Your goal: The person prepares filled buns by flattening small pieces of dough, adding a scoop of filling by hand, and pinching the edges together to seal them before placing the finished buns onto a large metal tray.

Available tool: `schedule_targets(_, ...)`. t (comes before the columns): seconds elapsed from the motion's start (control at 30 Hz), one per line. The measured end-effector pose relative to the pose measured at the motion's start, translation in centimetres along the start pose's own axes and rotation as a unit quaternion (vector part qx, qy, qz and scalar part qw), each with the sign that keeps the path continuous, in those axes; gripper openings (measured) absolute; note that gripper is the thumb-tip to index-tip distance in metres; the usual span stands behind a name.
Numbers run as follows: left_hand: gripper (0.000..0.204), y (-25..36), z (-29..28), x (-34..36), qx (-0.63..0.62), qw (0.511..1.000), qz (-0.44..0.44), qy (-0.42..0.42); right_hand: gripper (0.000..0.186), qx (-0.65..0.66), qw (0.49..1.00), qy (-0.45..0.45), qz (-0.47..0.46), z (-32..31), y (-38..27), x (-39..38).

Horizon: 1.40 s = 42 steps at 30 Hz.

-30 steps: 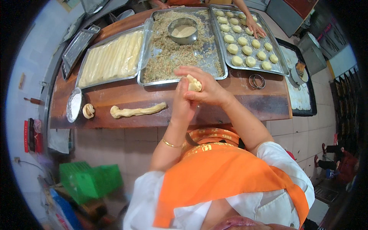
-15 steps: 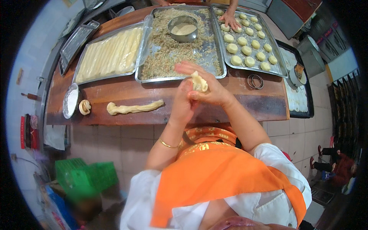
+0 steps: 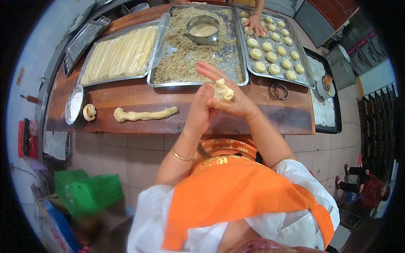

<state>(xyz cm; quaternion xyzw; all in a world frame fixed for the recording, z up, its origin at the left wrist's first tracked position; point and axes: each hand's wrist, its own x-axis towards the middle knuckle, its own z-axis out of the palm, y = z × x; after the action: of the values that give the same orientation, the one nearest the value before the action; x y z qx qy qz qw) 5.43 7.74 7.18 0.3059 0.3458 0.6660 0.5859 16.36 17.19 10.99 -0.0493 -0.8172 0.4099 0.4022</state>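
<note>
Above the near edge of the table, a pale, ruffled lump of dough (image 3: 223, 91) is held between my two hands. My right hand (image 3: 236, 102) cups it from the right, fingers stretching up and left behind it. From the left, my left hand (image 3: 202, 101) closes against the lump, thumb upward; its other fingers are mostly hidden. A long dough rope (image 3: 145, 115) lies on the wood to the left. Farther left are a small swirled roll (image 3: 89, 112) and a metal bowl of white flour (image 3: 76, 105).
Beyond my hands lies a tray of crumbly filling (image 3: 168, 83) holding a round metal container (image 3: 203, 39). Plastic-covered dough strips fill the left tray (image 3: 97, 80). A co-worker's hand (image 3: 255, 26) presses dough rounds on the right tray (image 3: 310, 80). Metal rings (image 3: 279, 91) lie nearer me.
The dough lump shows a little more above my hands, my left thumb now against it. The co-worker's hand has shifted slightly right. The whole view has moved a little.
</note>
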Motion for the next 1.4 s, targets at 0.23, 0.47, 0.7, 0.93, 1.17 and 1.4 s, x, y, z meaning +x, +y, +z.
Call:
schedule_targets(0.23,0.038,-1.1,2.6,0.3,0.035,0.983,0.006,0.178,0.03,0.093,0.991,0.022,0.094,1.3,2.2,-1.7)
schedule_targets(0.47,0.039,0.0,1.0,-0.1,0.03,0.999,0.027,0.035,0.036,0.174,0.974,0.06,0.13,0.5,-0.3,-0.7)
schedule_targets(0.7,0.042,-0.8,2.1,0.2,0.012,0.992,-0.001,0.124,0.039,0.146,0.982,0.008,0.123,1.1,1.5,-1.4)
schedule_targets(0.93,0.054,-0.2,-0.4,-0.3,0.05,0.998,0.013,-0.025,0.047,0.145,0.984,0.049,0.088,0.9,0.2,-0.9)
schedule_targets(1.17,0.053,-0.9,0.2,0.0,0.082,0.995,-0.014,0.061,0.061,0.133,0.979,-0.082,0.13,0.0,1.4,-1.3)
schedule_targets(1.4,0.054,-0.1,0.1,-0.8,0.057,0.998,0.011,-0.033,0.064,0.164,0.982,0.004,0.095,0.4,0.6,-1.3)
